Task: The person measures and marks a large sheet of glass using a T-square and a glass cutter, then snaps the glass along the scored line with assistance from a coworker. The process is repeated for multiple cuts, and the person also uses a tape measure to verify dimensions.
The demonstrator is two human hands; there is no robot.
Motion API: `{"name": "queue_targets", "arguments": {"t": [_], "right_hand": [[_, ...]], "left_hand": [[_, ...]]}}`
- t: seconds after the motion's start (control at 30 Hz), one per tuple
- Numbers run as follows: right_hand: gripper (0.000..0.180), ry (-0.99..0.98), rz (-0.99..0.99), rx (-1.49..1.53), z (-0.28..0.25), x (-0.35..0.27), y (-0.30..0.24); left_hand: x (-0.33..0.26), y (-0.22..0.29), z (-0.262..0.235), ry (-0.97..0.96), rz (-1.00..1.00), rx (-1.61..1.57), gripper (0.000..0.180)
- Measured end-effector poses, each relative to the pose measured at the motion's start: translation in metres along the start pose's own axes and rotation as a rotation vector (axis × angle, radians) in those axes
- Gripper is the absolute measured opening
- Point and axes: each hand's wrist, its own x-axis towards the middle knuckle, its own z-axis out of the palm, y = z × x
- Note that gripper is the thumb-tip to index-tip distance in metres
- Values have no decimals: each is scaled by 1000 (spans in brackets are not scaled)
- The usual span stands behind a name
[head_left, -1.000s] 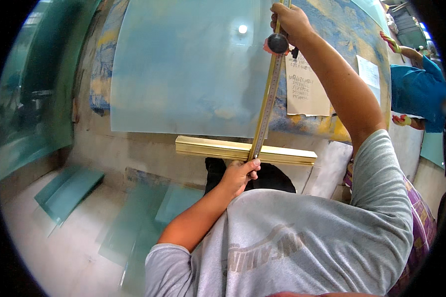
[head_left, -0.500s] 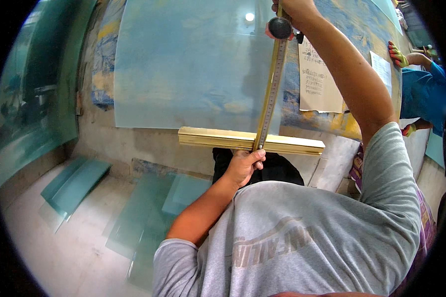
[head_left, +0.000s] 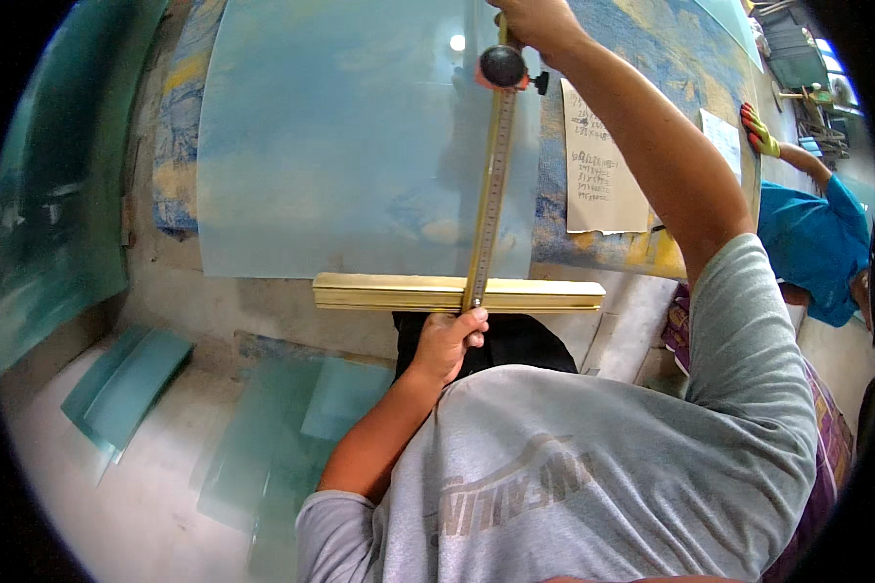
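A T-shaped glass cutter lies across a large pale sheet of glass (head_left: 331, 146), its graduated ruler bar (head_left: 491, 194) running away from me. Its gold crossbar (head_left: 389, 291) sits along the near edge of the sheet. My left hand (head_left: 445, 345) is closed at the joint of ruler and crossbar, with the thumb on top. At the far end, my right hand (head_left: 544, 27) grips the ruler bar just beyond the sliding cutter head with a round black knob (head_left: 503, 66). The top of the picture cuts off part of that hand.
Handwritten brown cardboard (head_left: 603, 185) and a white paper (head_left: 720, 141) lie right of the glass on a blue-and-yellow worktable (head_left: 651, 58). Glass pieces (head_left: 131, 384) rest at lower left; tall glass (head_left: 68, 194) stands left. A co-worker in blue (head_left: 815, 238) rests a gloved hand (head_left: 758, 131) at the table's right edge.
The cutter has shifted a little left along the glass, so its ruler bar is farther from the sheet's right edge. Both hands keep their hold. The co-worker has come further into view.
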Motion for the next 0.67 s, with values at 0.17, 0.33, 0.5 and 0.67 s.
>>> {"name": "queue_targets", "arguments": {"t": [0.17,0.33,0.5,0.67], "right_hand": [[36,-123,28,-89,20,-4,-36],[25,-86,81,359,25,14,-4],[34,47,114,170,24,-9,-41],[53,74,4,9,28,15,-7]], "left_hand": [[-10,19,-26,-98,38,67,34],[-31,73,-96,-204,199,-306,58],[-16,93,-92,-207,349,-542,60],[-7,94,-74,-24,354,-541,67]]}}
